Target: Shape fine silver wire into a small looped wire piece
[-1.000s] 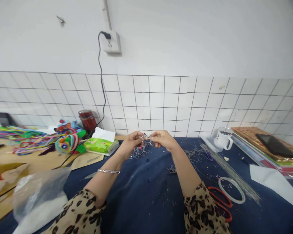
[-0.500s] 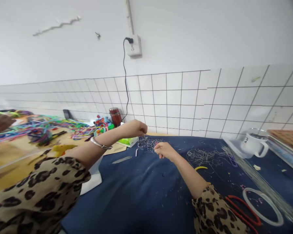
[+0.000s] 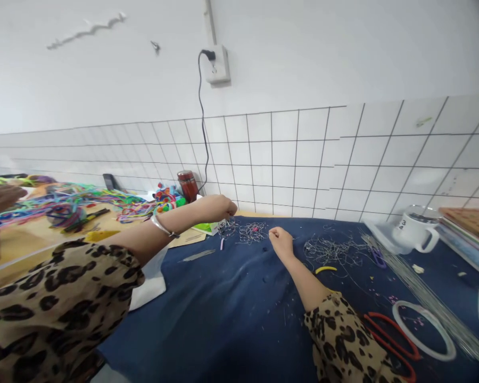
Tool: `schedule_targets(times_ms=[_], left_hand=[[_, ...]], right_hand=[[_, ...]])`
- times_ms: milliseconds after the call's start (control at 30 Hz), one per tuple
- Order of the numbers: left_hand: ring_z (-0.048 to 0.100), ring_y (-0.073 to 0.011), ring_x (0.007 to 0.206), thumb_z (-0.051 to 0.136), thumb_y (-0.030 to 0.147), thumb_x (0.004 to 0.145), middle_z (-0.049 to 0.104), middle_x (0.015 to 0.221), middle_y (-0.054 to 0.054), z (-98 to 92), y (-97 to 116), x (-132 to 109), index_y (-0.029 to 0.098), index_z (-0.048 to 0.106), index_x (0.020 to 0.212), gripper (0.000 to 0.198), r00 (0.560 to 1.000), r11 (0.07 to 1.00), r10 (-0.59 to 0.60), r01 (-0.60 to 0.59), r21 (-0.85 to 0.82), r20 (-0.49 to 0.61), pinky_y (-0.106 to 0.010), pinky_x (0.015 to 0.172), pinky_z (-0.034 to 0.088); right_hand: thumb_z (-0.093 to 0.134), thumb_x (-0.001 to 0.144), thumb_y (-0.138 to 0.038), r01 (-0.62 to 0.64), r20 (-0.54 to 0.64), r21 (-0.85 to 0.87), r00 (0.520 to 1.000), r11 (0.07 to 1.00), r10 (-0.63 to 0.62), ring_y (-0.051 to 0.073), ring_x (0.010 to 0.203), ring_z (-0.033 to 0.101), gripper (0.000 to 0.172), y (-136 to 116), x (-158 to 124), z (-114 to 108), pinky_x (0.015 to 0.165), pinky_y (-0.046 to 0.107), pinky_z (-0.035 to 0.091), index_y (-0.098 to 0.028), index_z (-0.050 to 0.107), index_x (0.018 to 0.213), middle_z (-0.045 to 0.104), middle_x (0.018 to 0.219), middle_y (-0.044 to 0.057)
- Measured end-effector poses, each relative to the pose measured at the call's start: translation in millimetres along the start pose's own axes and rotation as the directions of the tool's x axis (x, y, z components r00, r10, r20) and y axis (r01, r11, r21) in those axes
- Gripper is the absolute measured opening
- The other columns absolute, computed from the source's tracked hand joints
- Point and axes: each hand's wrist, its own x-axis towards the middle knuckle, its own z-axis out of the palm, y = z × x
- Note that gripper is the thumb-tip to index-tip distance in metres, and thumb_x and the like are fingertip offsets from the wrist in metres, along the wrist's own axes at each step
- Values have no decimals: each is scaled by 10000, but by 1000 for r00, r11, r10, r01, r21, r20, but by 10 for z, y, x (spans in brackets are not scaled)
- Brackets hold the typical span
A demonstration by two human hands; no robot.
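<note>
My left hand (image 3: 224, 207), with a silver bangle on its wrist, is at the back of the blue cloth (image 3: 231, 308). Its fingers are pinched together over a small heap of bent wire pieces (image 3: 227, 227); what they grip is too small to make out. My right hand (image 3: 281, 241) is curled closed above the cloth, and whatever may be inside is hidden. Between the two hands lies a second wire heap (image 3: 253, 232) with a pink bit in it. Right of my right hand spreads a larger wire tangle (image 3: 333, 250).
Red-handled pliers (image 3: 395, 335), a white ring (image 3: 423, 330), long straight wires (image 3: 427, 292) and a white mug (image 3: 415, 231) are at right. Colourful cords (image 3: 83, 199) and a red jar (image 3: 188, 186) lie left. Another person's hand (image 3: 2, 199) shows at the left edge.
My right hand has drawn back to the right, away from the middle wire heap, and its fingers have curled in. My left hand has shifted slightly left. The view has tilted a little downward.
</note>
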Motion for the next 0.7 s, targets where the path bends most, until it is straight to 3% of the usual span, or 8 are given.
schedule_targets(times_ms=[200,267,367,467,600,700], left_hand=[[539,-179,618,586,158,590,648,663,-13,564,-181,-103,262,686,666,163,996,965,-26,48,-259,87,-249,590,327],[542,-172,599,591,140,560,646,640,-6,790,-245,-121,266,685,648,180,986,918,-11,77,-389,167,-240,578,343],[544,-161,532,587,120,529,642,579,-1,1031,-353,-112,264,687,623,199,959,897,46,85,-434,281,-233,543,365],[576,-171,565,576,107,521,679,651,-21,1059,-485,-32,258,710,703,272,932,888,93,81,-452,349,-236,553,399],[614,-182,762,530,123,581,698,876,-30,907,-587,207,246,693,922,397,899,893,148,58,-446,412,-233,658,431],[595,-183,865,526,196,661,673,996,-23,935,-516,441,244,648,1032,393,927,930,124,16,-368,354,-233,733,421]], right_hand=[[470,762,-274,-43,26,51,999,998,42,162,733,596,202,133,46,15,678,259,457,-203,641,845,656,808,27],[485,754,-270,-48,33,66,998,997,46,154,705,594,188,151,45,40,646,247,457,-202,641,834,655,802,28],[497,749,-270,-56,38,78,998,995,54,144,678,592,179,172,52,73,614,236,455,-199,641,828,655,816,32],[506,747,-270,-68,41,82,997,994,65,133,652,587,177,191,71,95,597,226,452,-197,644,830,654,818,32],[514,747,-280,-79,52,78,996,994,75,119,597,580,186,211,103,111,576,217,447,-190,649,836,657,795,30],[506,755,-294,-85,76,81,994,993,79,112,526,567,199,223,122,116,536,220,442,-189,650,845,655,749,22]])
